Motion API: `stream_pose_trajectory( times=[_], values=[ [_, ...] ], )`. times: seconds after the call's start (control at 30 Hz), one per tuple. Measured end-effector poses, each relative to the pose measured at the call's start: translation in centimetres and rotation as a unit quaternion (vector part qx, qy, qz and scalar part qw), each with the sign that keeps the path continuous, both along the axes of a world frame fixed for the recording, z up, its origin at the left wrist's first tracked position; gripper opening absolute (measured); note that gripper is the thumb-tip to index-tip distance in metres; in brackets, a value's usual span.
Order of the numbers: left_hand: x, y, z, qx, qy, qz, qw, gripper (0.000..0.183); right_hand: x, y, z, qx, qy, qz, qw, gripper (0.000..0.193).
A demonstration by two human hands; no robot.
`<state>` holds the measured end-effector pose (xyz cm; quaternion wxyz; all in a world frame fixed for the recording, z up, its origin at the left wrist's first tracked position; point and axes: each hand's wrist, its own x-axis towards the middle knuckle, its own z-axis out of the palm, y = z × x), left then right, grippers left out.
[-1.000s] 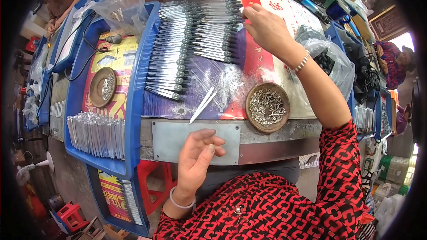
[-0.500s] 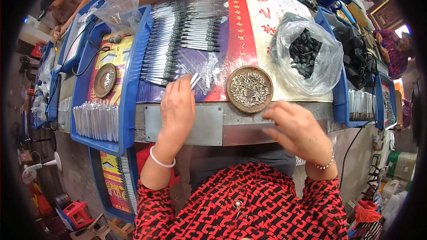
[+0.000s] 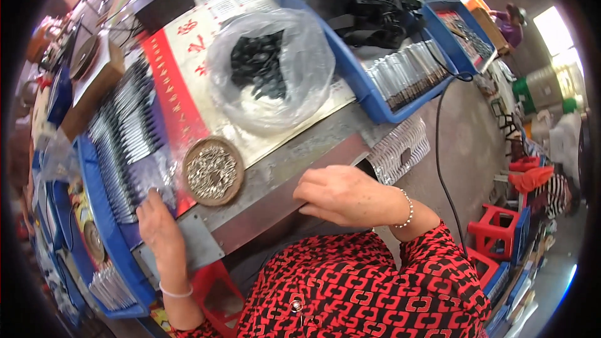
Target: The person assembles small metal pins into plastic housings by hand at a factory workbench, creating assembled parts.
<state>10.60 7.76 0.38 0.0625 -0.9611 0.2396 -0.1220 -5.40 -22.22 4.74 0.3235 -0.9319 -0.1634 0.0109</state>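
Note:
My left hand [image 3: 161,231] is at the table's front edge, beside rows of silver pens [image 3: 113,156] with dark ends. Its fingers are closed; a pale bit shows at the tips, and the short white tubes seen there earlier are mostly hidden. My right hand [image 3: 343,195] hovers before the brown strip along the table front, fingers bent and pressed together, so anything in them is hidden. Between the hands, a round brown dish [image 3: 240,181] holds many small silvery metal tips. Beyond it, a clear plastic bag [image 3: 303,87] stands open with black small parts inside.
At the right a blue crate [image 3: 375,112] holds silver tubes and black items. Bundled silver tubes [image 3: 400,150] lie below the table edge, beside a hanging black cable [image 3: 440,169]. Another blue tray [image 3: 103,197] flanks the pens. A red stool [image 3: 494,231] stands on the floor.
The view has swung to the right, so the table appears tilted and shifted left. My right hand has moved away from the dish of tips, and its fingers have drawn together.

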Motion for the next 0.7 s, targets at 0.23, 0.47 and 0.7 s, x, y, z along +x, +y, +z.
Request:
stream_pose_trajectory(
  times=[0.23, 0.47, 0.7],
  values=[
    [0.5, 0.8, -0.2, -0.071, 0.013, -0.036, 0.997, 0.038, -2.3, -7.7, 2.1, 0.028, -0.143, -0.370, 0.917, 0.015],
    [-0.7, 0.8, 2.0, -0.226, -0.022, -0.028, 0.974, 0.031, -0.8, -14.2, 0.0, -0.089, -0.142, -0.422, 0.891, 0.016],
    [-5.0, -1.0, 3.7, -0.477, 0.195, -0.003, 0.857, 0.026, 1.4, -15.0, -0.7, -0.234, -0.049, -0.415, 0.878, 0.015]
  ],
)
